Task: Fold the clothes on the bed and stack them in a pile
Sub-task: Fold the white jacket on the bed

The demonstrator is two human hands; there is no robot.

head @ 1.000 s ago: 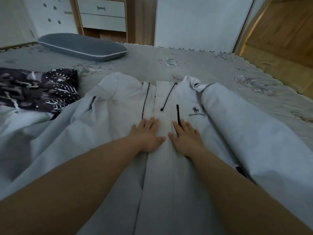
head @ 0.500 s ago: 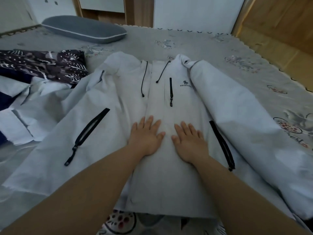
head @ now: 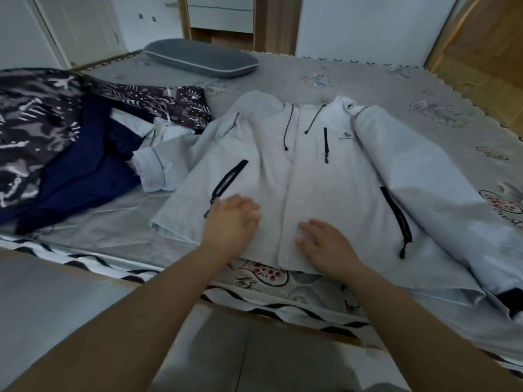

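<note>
Jacket (head: 308, 176): pale grey, spread front-up on the bed (head: 368, 80), hem at the near edge, both sleeves lying out to the sides.
Handling: probably light, soft and a little slippery (thin shell fabric, I judge); best taken at a sleeve or side seam to fold inward.
Left hand (head: 230, 222): flat on the lower left front, fingers blurred, pressing rather than gripping.
Right hand (head: 325, 241): flat near the hem, fingers spread, holding nothing.
Pose: both arms reach forward, hands apart.
Other clothes (head: 70, 154): heaped at left, unfolded.
</note>
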